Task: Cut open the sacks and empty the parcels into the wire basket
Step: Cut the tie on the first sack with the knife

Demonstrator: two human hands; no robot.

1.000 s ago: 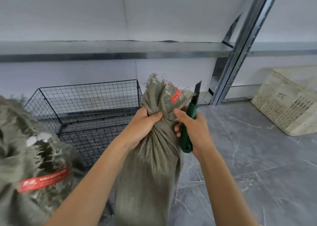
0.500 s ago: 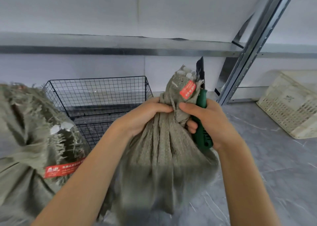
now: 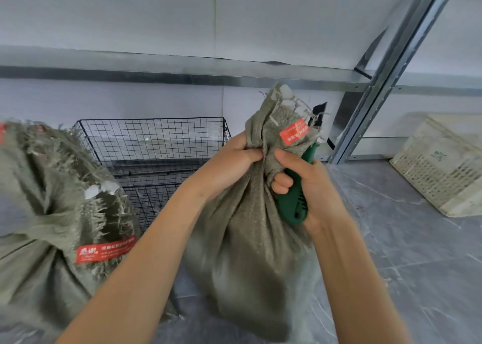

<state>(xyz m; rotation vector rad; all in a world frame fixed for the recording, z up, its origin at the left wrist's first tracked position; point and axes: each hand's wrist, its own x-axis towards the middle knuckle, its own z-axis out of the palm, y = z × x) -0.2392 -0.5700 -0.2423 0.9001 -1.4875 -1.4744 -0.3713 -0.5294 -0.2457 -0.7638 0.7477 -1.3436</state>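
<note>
While left hand (image 3: 229, 161) clenches gathered neck of sack (image 3: 250, 239), right hand (image 3: 307, 184) pinches same neck, fingers (image 3: 280, 183) wrapped round green knife (image 3: 292, 202) (blade up). Wire basket (image 3: 156, 140) at sack's 10 o'clock; second sack (image 3: 52, 213) at 9.

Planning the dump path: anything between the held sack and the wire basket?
Nothing visible. The sack, neck gripped by left hand and right hand, is just right of the basket; the other sack sits left of it, off that path.

Centre frame: grey sack (image 3: 247, 239), neck gripped by left hand (image 3: 232, 163); right hand (image 3: 313, 187) gripping green knife (image 3: 289, 205). Left: second sack (image 3: 39, 239), wire basket (image 3: 156, 140) behind.
</note>
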